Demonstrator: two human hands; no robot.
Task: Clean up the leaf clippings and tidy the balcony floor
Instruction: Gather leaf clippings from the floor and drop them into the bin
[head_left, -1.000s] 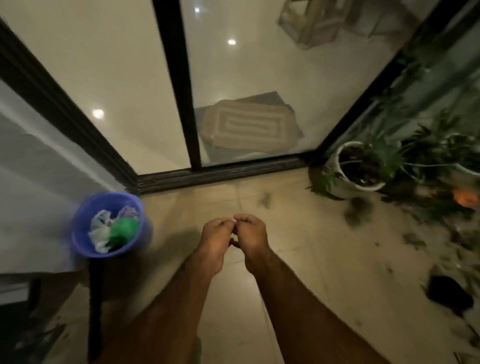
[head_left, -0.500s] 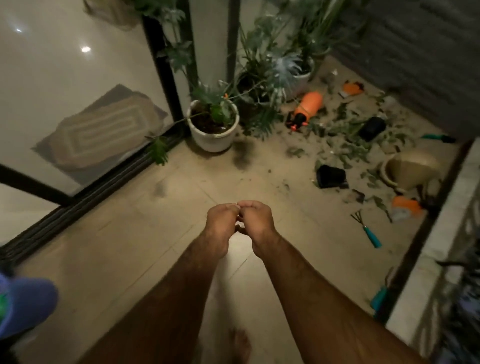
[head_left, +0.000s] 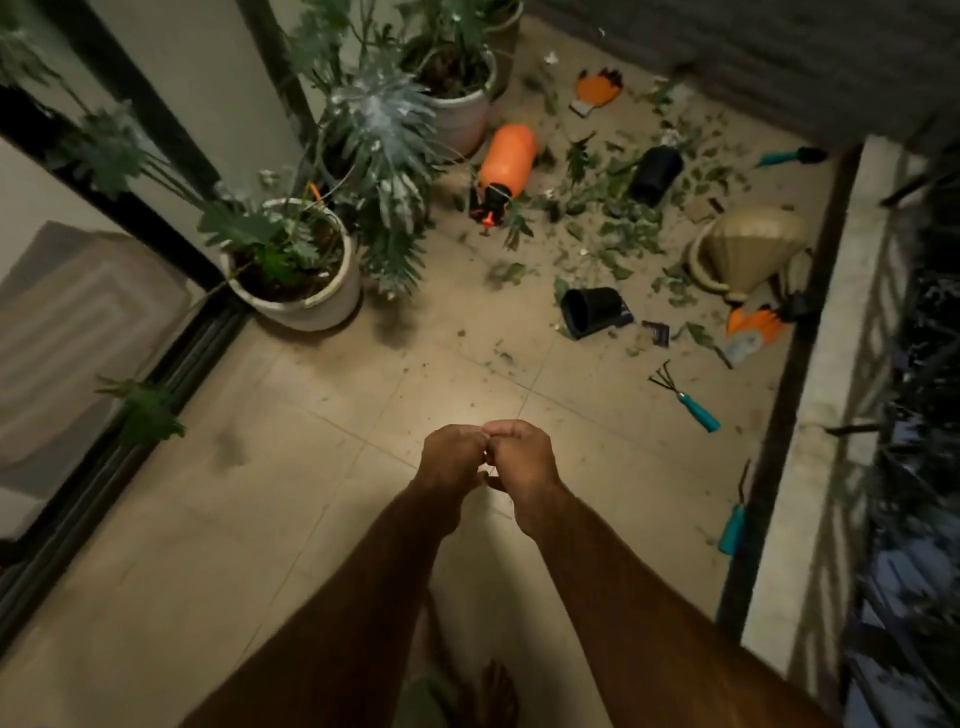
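Beyond right hand, seemingly empty, lie leaf clippings.

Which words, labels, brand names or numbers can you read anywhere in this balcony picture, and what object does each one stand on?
None: no text in this picture can be read.
Print on the small dark packet beside the tipped black plastic pot: too small and blurred to read.
Side of the orange plastic spray bottle lying on the floor: no label shows.
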